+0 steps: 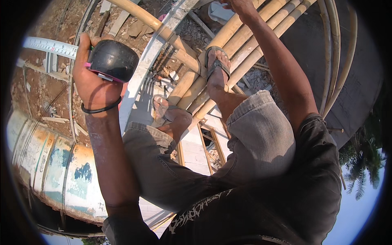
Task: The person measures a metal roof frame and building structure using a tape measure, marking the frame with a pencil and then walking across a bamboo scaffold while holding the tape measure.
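Note:
My left hand (96,83) is closed around a black tape measure (113,61) with pink trim. Its pale blade (51,46) sticks out to the left from the case, past my thumb. A dark band circles my left wrist. At the top edge, my right hand (241,9) reaches away over the bamboo poles (261,34); its fingers are mostly cut off by the frame, so whether they grip anything is unclear. My sandalled feet (217,67) rest on the bamboo, one farther out than the other.
A curved whitish beam (141,77) runs between my left arm and my feet. Far below lies rubble-strewn ground (41,96). Long bamboo poles (337,53) stand at the right, near a dark grey surface (302,53). A rusty painted surface (61,163) lies at left.

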{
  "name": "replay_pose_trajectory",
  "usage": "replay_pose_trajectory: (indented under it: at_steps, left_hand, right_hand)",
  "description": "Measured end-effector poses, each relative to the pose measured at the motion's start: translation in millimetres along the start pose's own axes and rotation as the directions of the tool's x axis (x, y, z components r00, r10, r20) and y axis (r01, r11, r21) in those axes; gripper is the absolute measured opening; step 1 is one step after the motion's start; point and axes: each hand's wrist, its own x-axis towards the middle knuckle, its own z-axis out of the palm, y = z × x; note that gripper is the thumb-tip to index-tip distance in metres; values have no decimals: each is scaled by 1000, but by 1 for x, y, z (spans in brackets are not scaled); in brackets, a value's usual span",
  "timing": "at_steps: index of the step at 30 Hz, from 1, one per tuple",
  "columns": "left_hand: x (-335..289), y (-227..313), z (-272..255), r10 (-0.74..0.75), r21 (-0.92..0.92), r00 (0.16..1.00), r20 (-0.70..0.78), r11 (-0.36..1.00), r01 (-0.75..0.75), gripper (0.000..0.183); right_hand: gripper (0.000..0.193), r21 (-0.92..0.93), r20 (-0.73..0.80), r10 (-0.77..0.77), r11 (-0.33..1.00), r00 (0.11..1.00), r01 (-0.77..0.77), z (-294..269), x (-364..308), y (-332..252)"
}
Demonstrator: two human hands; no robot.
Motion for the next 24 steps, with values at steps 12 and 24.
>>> replay_pose_trajectory:
  at_steps: [12, 24]
  left_hand:
    - [68, -4, 25, 74, 276, 990, 116, 955, -104, 25]
    - [150, -80, 10, 276, 128, 902, -331, 961, -246, 28]
  right_hand:
    - [36, -473, 228, -125, 853, 966, 222, -19, -1, -11]
    - [31, -429, 552, 17, 863, 834, 266, 0, -76, -149]
